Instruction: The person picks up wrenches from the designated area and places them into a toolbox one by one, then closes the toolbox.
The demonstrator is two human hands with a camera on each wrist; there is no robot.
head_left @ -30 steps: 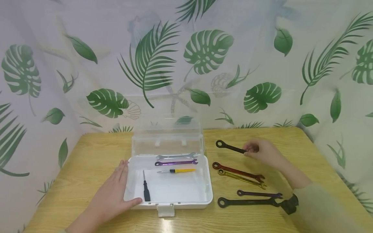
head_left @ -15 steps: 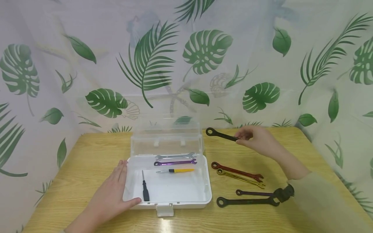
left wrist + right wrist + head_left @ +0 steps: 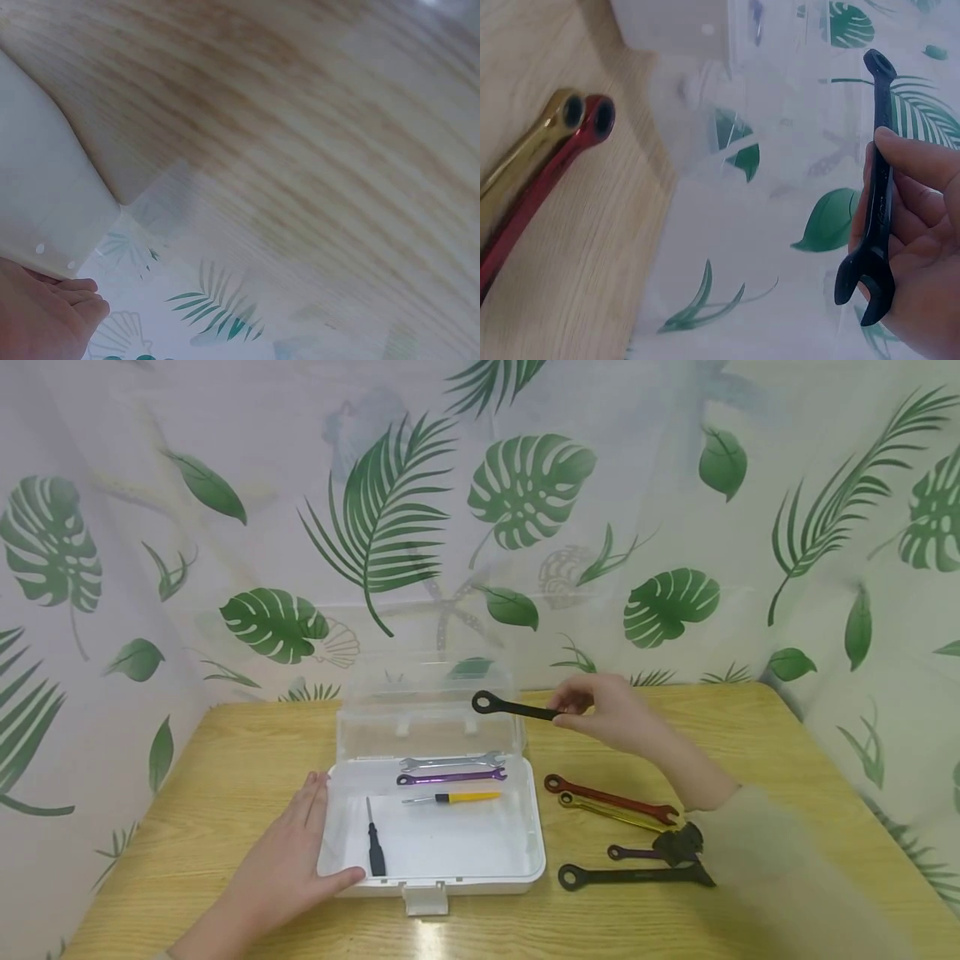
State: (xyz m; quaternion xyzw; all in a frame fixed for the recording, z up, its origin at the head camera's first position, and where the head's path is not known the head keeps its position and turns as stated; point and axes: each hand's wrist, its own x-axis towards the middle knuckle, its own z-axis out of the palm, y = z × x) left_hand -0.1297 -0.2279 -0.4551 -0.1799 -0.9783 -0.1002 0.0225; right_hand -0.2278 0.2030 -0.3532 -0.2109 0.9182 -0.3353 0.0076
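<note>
Black wrench off the wood-grain worktop, near the raised clear lid of the white box, pinched in the right hand, thumb to fingers. Left hand gripping nothing, fingers extended along the box's left side, thumb on front rim. Leaf-print sheet behind. In the box: silver wrench, purple wrench, yellow screwdriver, black screwdriver. Four more wrenches lie right of it.

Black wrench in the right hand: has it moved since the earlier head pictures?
Yes, leftward: the black wrench in the right hand now overlaps the open lid in view; earlier, its ring end was right of it.
</note>
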